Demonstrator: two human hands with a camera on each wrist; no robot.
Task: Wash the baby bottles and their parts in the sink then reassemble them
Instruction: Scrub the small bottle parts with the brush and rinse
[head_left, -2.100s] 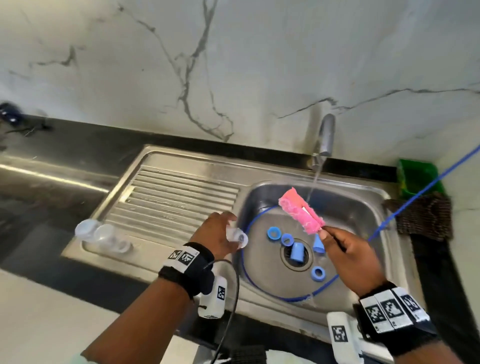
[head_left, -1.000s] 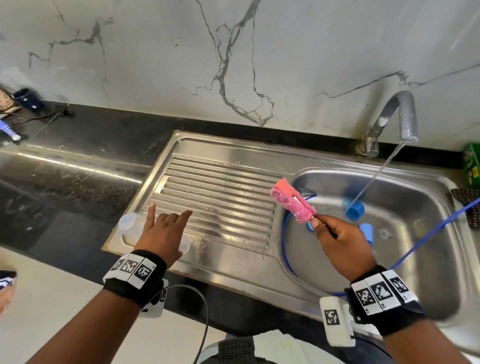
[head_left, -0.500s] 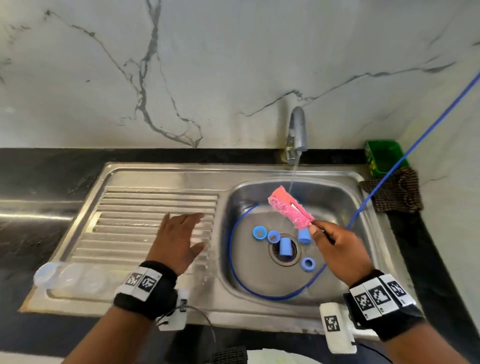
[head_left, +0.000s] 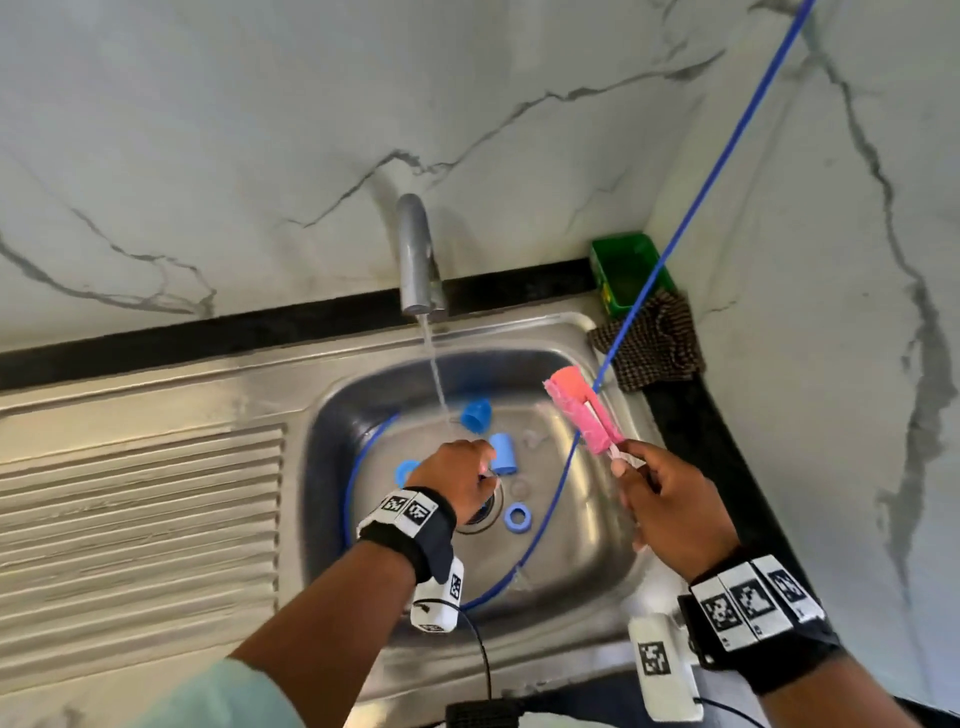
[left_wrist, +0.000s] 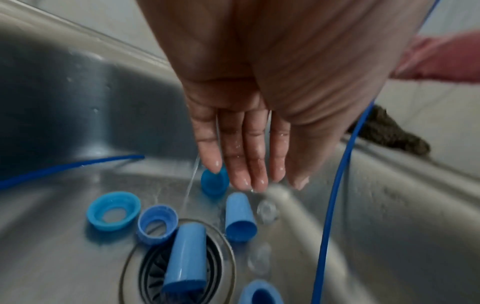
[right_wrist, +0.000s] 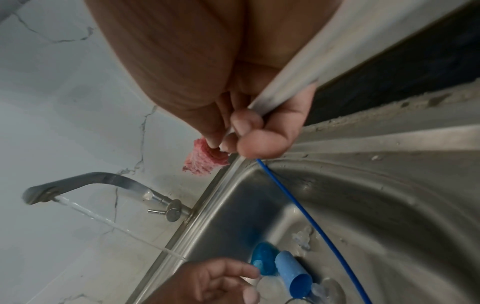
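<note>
Blue plastic bottle parts lie scattered on the floor of the steel sink basin (head_left: 597, 561): a tall cap (left_wrist: 185, 261) lies on its side across the drain strainer (left_wrist: 153, 273), a second tall cap (left_wrist: 240, 218) lies just beside it, and two screw rings (left_wrist: 113, 210) (left_wrist: 156, 224) rest next to each other to the left. A darker blue cap (head_left: 477, 414) sits nearer the tap, and another ring (head_left: 518, 516) lies by the drain. Clear teats (left_wrist: 267, 211) lie near the second cap (blurred, so their shape is hard to read).

The left hand (head_left: 457, 480) hangs over these parts with fingers (left_wrist: 245, 158) straight and together, wet, holding nothing. The right hand (head_left: 670, 512) grips the handle of a pink sponge bottle brush (head_left: 584, 415), raised above the basin's right side.

Water runs from the steel tap (head_left: 415, 260) into the basin. A thin blue hose (head_left: 701, 192) comes down from the upper right and loops round the basin floor. Behind the sink's right corner, a green tub (head_left: 626, 270) and a dark checked cloth (head_left: 654, 343) sit on the black bench (head_left: 208, 332), against a marble wall (head_left: 260, 130).
</note>
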